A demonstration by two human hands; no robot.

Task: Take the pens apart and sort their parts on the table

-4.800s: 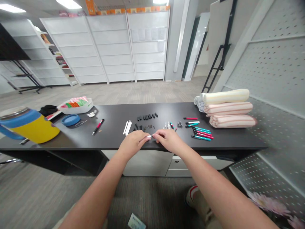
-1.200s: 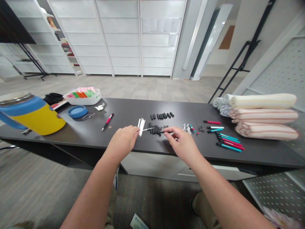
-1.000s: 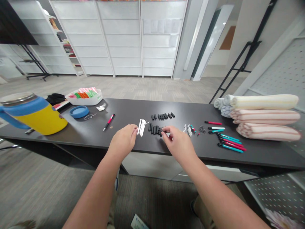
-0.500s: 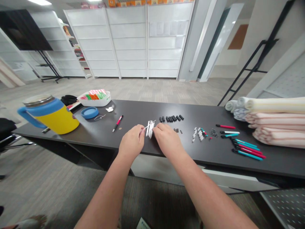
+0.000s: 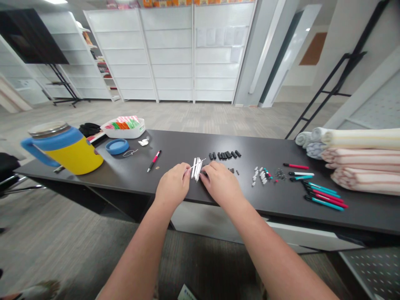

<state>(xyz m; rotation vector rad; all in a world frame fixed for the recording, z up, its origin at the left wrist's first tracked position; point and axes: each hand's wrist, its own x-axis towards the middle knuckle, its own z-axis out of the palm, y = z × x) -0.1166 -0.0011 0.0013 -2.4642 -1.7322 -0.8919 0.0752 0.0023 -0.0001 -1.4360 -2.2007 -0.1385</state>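
My left hand (image 5: 173, 181) pinches a thin white pen refill (image 5: 194, 166), its pointed tip slanting up to the right. Beneath that refill, several more white refills (image 5: 196, 171) lie side by side on the dark table. My right hand (image 5: 220, 181) is at the right edge of this row, fingers curled and drawn together; a small dark bit shows at its fingertips, too small to name. Just beyond it lie short black rubber grips (image 5: 223, 156) in a row. Small dark pieces (image 5: 233, 171) are partly hidden behind the right hand.
White and coloured pen parts (image 5: 262, 175) and small springs (image 5: 280, 174) lie to the right, before several pen barrels (image 5: 325, 196) and rolled cloths (image 5: 365, 166). Leftward are a red-black pen (image 5: 154, 161), a blue lid (image 5: 117, 146), a yellow-blue mug (image 5: 73, 152) and a white tray (image 5: 126, 133).
My right hand's fingertips have shifted slightly and a small dark bit now shows there. My left hand holds its refill in nearly the same place.
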